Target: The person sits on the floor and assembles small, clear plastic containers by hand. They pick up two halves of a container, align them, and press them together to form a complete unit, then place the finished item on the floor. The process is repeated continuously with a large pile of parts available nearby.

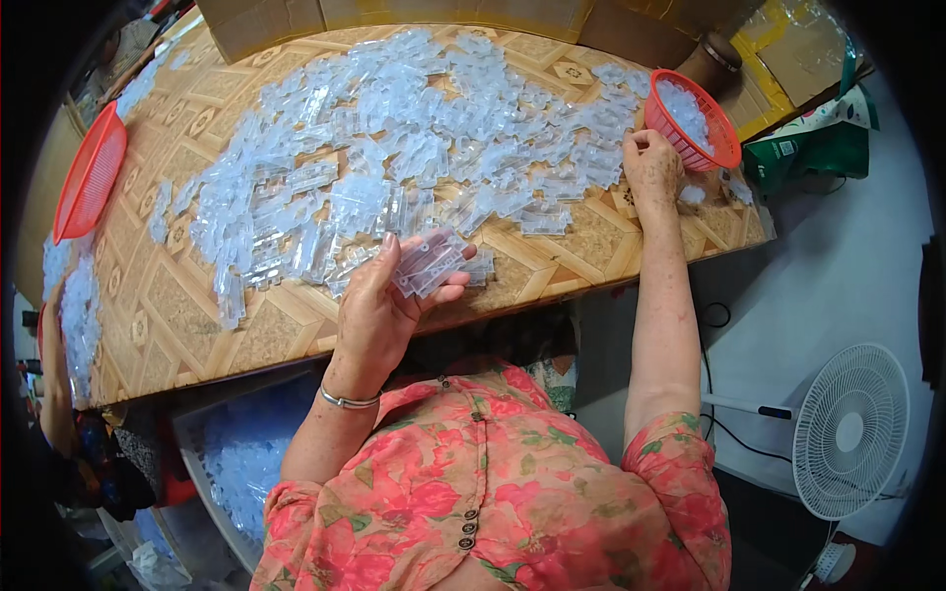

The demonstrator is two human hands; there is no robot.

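Observation:
My left hand (pixel 372 313) is at the near edge of the table, palm up. Several flat clear plastic pieces (pixel 432 262) lie between its thumb and fingers, some with small round holes. To the right, my right hand (pixel 652 169) is closed beside a red plastic basket (pixel 722 138), its fingers curled together by the basket's left rim. What those fingers hold, if anything, cannot be made out. Small translucent pieces (pixel 682 113) fill the basket. A wide heap of similar clear plastic pieces (pixel 394 118) spreads over the patterned tabletop (pixel 552 266).
Cardboard (pixel 266 28) stands along the far edge. A brown jar (pixel 714 61) and a green bag (pixel 813 148) are behind the basket. Another red basket (pixel 91 172) and a person's arm (pixel 54 364) are at far left. A white fan (pixel 849 431) stands right; a bin (pixel 236 463) sits below.

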